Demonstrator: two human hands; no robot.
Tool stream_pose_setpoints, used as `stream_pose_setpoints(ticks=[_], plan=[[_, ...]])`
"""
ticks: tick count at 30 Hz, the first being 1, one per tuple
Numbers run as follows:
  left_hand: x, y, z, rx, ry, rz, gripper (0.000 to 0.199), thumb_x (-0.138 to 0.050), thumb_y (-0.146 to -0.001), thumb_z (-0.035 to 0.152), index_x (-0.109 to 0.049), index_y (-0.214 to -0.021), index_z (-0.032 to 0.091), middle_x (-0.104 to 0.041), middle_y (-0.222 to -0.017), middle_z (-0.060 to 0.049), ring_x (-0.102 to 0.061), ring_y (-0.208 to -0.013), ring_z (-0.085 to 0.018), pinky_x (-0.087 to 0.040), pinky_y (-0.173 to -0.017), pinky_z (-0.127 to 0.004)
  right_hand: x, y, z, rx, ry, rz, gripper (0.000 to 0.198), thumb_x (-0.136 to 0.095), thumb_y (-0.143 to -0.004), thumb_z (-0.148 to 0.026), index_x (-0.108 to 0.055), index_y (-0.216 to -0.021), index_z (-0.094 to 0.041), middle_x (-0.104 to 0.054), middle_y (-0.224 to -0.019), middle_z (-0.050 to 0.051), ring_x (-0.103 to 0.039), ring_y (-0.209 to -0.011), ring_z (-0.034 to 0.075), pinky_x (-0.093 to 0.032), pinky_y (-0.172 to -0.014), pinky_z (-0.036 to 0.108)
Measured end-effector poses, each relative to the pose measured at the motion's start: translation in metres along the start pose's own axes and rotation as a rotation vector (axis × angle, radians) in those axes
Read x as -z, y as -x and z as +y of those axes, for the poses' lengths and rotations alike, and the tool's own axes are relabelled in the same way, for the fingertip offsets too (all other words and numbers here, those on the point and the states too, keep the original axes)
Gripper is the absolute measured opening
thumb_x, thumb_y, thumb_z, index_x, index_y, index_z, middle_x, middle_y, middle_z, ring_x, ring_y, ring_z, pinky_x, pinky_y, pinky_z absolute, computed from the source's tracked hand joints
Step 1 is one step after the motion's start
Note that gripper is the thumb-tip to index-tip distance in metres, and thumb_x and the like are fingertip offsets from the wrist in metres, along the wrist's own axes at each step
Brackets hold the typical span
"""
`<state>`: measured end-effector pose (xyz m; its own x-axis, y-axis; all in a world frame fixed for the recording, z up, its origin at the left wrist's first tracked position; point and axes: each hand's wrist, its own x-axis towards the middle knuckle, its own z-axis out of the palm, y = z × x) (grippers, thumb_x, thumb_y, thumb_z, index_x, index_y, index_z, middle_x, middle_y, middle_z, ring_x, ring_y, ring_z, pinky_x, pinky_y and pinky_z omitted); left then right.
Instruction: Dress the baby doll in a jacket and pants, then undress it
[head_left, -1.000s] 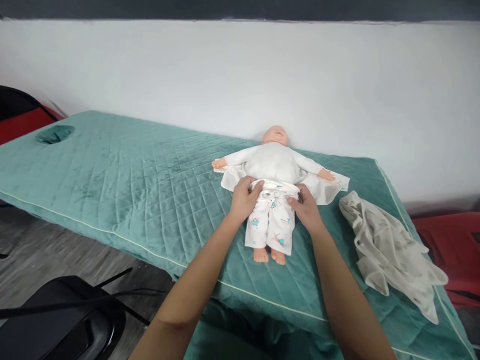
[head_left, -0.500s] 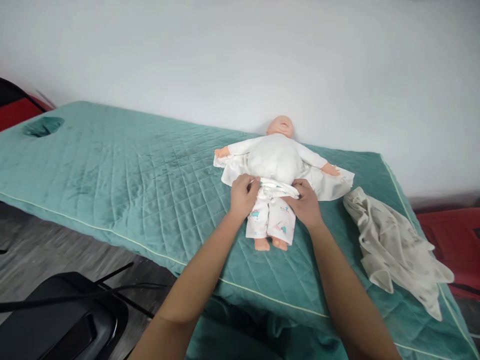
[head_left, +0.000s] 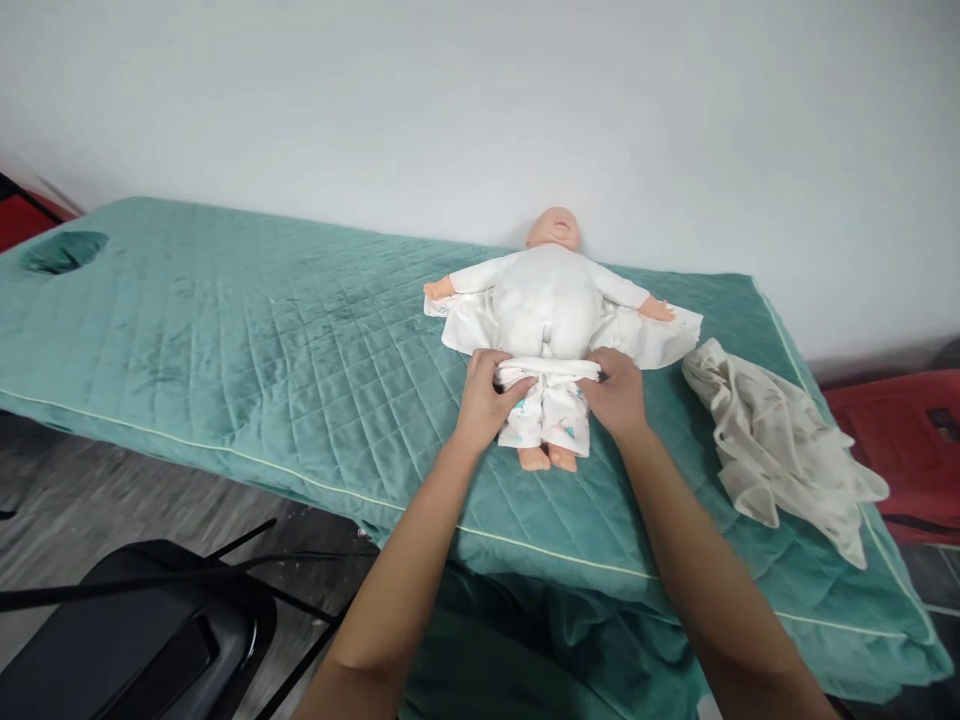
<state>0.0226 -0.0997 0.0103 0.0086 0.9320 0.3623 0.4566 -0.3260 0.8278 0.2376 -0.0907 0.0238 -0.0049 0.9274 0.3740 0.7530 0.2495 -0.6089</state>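
A baby doll with a pinkish, hairless head and a rounded white cloth body (head_left: 551, 290) lies face up on a long bed with a green quilted fabric cover (head_left: 300, 345), its arms spread wide and its head beside a plain pale wall (head_left: 337, 110). Its legs are in white cloth trousers with small coloured prints (head_left: 553, 400), and the bare feet show below the cuffs.

The left hand (head_left: 481, 400) and the right hand (head_left: 619, 395) are at either side of the doll's hips, each closed on the trousers' white waistband (head_left: 549, 371), thumb on the near side and fingers on the far side. The band sits below the rounded belly, leaving the white lower body uncovered.

An open white garment with a printed edge (head_left: 667, 340) lies spread beneath the doll, fanning out on both sides under its arms. To the right of the doll, near the bed's edge, lies a crumpled off-white cloth (head_left: 776, 440); beyond that is a red object (head_left: 900, 430). Well to the doll's left, the bed cover dips into an oval hole (head_left: 66, 252). A black chair (head_left: 161, 600) stands on the floor, nearer the viewer and left of the doll.
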Motion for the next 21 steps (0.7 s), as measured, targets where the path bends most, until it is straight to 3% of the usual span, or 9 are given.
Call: stream_pose_setpoints(ticks=[8, 21], plan=[[0.001, -0.002, -0.002, -0.039, 0.042, -0.036, 0.019, -0.072, -0.083, 0.022, -0.058, -0.096, 0.022, -0.059, -0.1, -0.003, -0.057, -0.099, -0.019, -0.046, -0.09, -0.033, 0.005, 0.051, -0.017, -0.16, -0.178, -0.043, 0.027, -0.059, -0.081, -0.04, -0.05, -0.064, -0.021, -0.049, -0.061, -0.003, -0.047, -0.062, 0.014, -0.035, -0.061, 0.028], [0.005, -0.002, 0.004, -0.054, 0.019, -0.068, 0.014, -0.064, -0.089, 0.026, -0.06, -0.077, 0.021, -0.057, -0.083, -0.002, -0.054, -0.088, -0.019, -0.044, -0.084, -0.033, -0.007, 0.043, -0.011, -0.168, -0.213, 0.074, 0.015, -0.059, -0.079, -0.031, -0.061, -0.088, -0.019, -0.057, -0.072, -0.003, -0.049, -0.066, 0.014, -0.038, -0.063, 0.027]])
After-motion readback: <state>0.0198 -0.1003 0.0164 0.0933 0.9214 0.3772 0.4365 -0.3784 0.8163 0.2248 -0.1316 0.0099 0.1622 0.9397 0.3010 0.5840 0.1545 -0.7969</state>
